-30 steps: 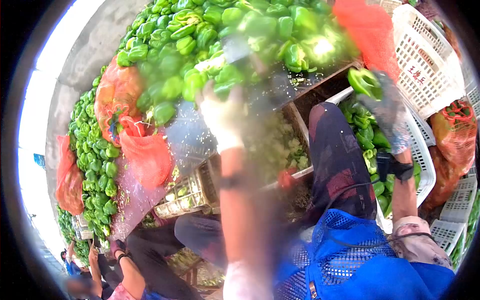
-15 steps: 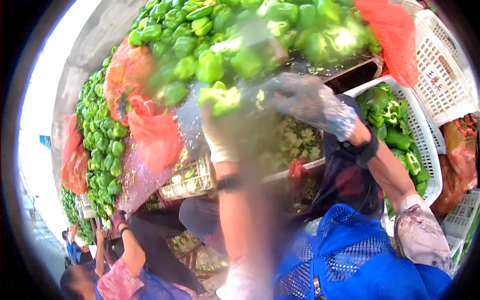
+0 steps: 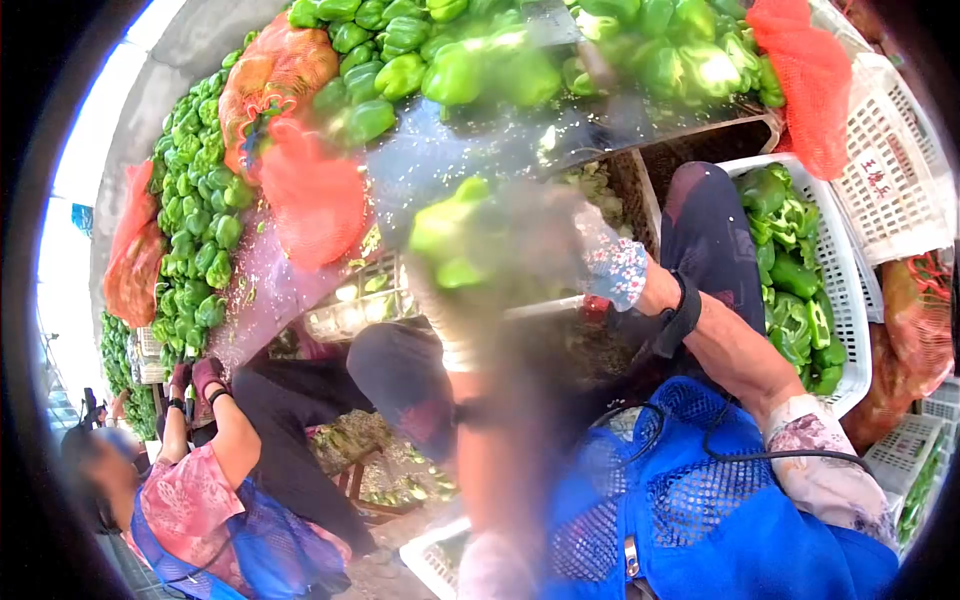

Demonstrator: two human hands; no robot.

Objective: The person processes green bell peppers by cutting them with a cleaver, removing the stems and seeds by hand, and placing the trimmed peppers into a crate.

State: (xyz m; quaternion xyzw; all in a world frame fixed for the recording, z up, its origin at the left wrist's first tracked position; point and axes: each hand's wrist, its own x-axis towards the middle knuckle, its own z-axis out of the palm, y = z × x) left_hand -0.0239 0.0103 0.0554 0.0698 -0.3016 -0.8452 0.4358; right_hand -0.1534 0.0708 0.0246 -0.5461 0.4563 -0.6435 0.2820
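My left hand (image 3: 435, 310), in a pale glove, is closed around a green bell pepper (image 3: 445, 235) held above the lap, off the table edge. Just right of the pepper is my right hand (image 3: 590, 235), in a dark-palmed glove with a flowered cuff. Its fingers are smeared by a blurry patch, so whether they touch the pepper or grip anything is unclear. A heap of green bell peppers (image 3: 405, 38) lies along the table's far side. Among them is a flat grey blade-like piece (image 3: 550, 22), partly blurred.
Right of my knee stands a white crate (image 3: 850, 310) of opened peppers. Red mesh sacks (image 3: 315, 195) lie on the wet table (image 3: 410, 150). Pale scraps (image 3: 600, 185) sit in a container below its edge. At lower left, a co-worker (image 3: 190, 490) works beside another pepper heap.
My left hand has drawn the pepper down and toward me from over the table. My right hand has also come down toward the pepper. The view has shifted slightly.
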